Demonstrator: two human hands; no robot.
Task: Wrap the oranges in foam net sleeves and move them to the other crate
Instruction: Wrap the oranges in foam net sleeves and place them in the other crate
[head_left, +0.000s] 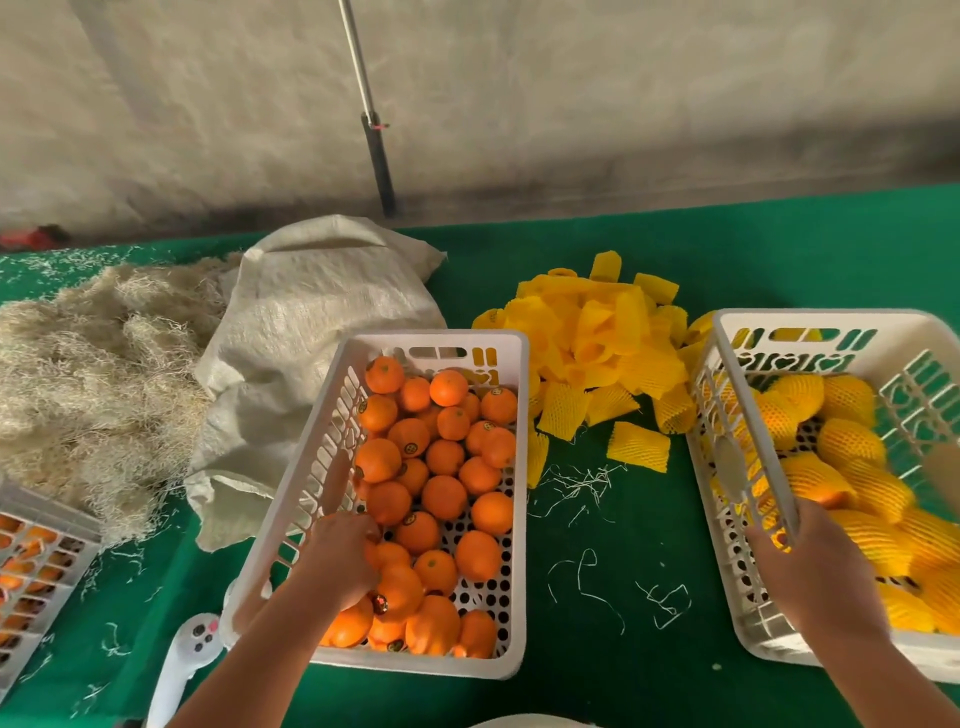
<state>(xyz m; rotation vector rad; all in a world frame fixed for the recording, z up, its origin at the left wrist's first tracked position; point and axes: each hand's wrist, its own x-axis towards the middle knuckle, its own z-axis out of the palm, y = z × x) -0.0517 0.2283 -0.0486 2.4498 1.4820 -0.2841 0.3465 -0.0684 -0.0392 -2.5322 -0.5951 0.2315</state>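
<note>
The left hand (345, 558) reaches down into the left crate (332, 405), fingers curled over a bare orange (397, 590) among many. The right hand (815, 566) grips the near wall of the right crate (727, 395), which holds wrapped oranges (852, 441). Loose yellow sleeves (597, 338) lie between the crates on the green table (597, 649).

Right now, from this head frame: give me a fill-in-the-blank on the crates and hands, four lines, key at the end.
1. The left hand reaches into the crate of ____ oranges.
2. The right hand holds the rim of the crate of oranges already in ____ foam sleeves.
3. The loose sleeves lie piled ____ the two crates.
4. The table cover is ____.

Missing words: bare (unwrapped); yellow; between; green
</note>
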